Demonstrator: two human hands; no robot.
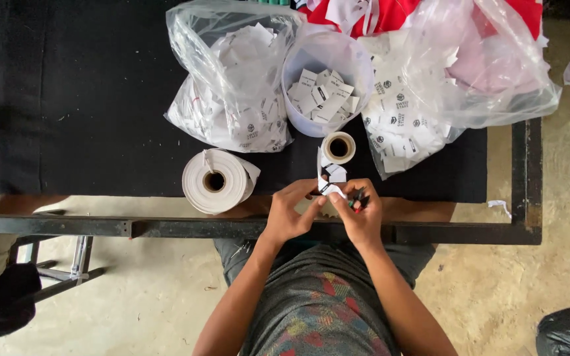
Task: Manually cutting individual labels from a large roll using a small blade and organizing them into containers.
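The black desk (100,99) carries, along its far edge, two clear bags of white labels, one on the left (232,86) and a bigger one toward the far right corner (430,79), with a pale tub (328,62) of cut labels between them. Nearer the front edge lie a fat white roll (218,181) and a small roll (338,147), whose printed strip (330,177) runs down to the hands at the front edge. The left hand (288,214) is pinched on the strip's end; the right hand (363,214) is closed around a small red-and-dark tool (357,201), apparently snips, touching the strip. The fingertips sit very close to the tool, so a slip could nick a finger or cut through the print. A sharp tug could probably drag the light small roll off the front edge.
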